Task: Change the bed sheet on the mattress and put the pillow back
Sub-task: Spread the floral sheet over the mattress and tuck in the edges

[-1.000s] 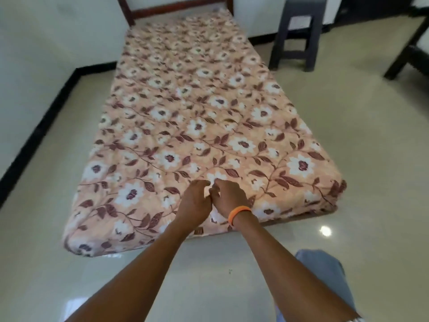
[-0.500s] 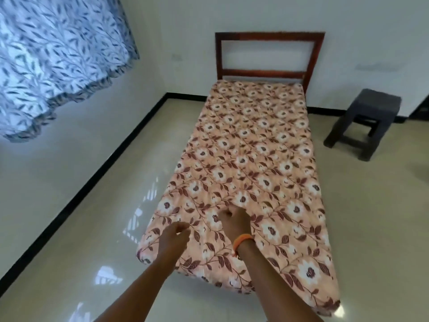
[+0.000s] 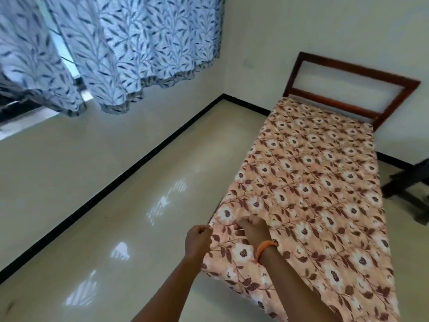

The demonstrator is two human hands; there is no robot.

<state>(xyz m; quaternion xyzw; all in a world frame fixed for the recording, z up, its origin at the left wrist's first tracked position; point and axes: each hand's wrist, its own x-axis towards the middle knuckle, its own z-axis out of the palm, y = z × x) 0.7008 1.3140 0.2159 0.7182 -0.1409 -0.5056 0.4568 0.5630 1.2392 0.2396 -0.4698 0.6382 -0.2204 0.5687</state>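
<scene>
At the bed's near left corner, the left hand (image 3: 199,238) pinches the edge of the floral sheet (image 3: 308,196) while the right hand (image 3: 253,230) grips a bunched fold beside it. An uneven pull could skew the sheet across the mattress — no pillow is visible up to the headboard (image 3: 348,89).

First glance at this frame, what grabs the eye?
The floral bed sheet in peach and brown, running down the right side to a wooden headboard. At its near left corner the left hand pinches the edge and the right hand bunches the fabric. Blue leaf-print curtains fill the top left.
</scene>
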